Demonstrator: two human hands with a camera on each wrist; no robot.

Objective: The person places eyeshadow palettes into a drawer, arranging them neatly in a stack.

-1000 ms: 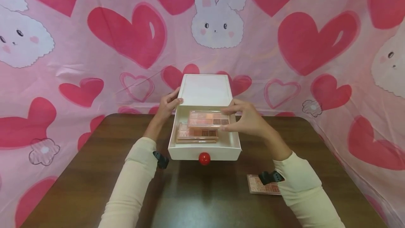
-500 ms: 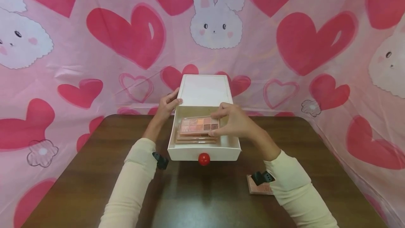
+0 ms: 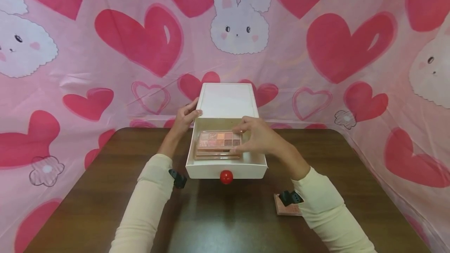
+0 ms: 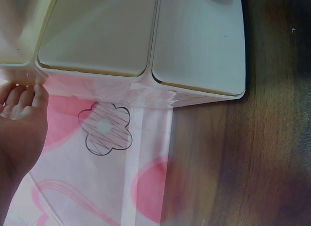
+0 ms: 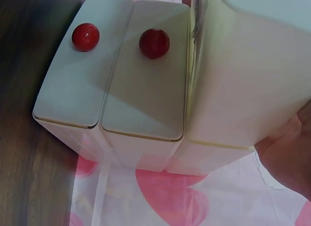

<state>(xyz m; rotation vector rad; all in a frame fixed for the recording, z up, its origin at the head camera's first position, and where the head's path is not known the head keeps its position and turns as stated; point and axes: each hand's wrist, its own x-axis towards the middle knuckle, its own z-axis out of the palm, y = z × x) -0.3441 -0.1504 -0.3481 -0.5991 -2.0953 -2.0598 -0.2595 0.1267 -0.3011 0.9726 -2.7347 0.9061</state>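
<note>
A small white drawer cabinet [image 3: 227,100] has its top drawer [image 3: 204,170] pulled out toward me, with a red knob [image 3: 226,177] on the drawer's front. My left hand [image 3: 183,119] grips the cabinet's left side, thumb at the front edge of the top. Inside the drawer, my right hand [image 3: 263,138] pinches the right end of an eyeshadow palette [image 3: 218,139] between thumb and fingers. That palette lies over other palettes [image 3: 214,155] at the drawer's left. The right wrist view shows my right hand [image 5: 289,153] partly, behind the drawer's side; the palettes are hidden there.
Another eyeshadow palette [image 3: 285,208] lies on the dark wooden table [image 3: 225,225] at front right, partly covered by the right wrist. Two lower drawers [image 5: 146,85] are closed in the right wrist view. A pink heart-patterned cloth [image 3: 288,57] hangs behind the table.
My right hand has moved left and down with the palette, bringing it from the drawer's back right onto the other palettes. My left hand has stayed on the cabinet.
</note>
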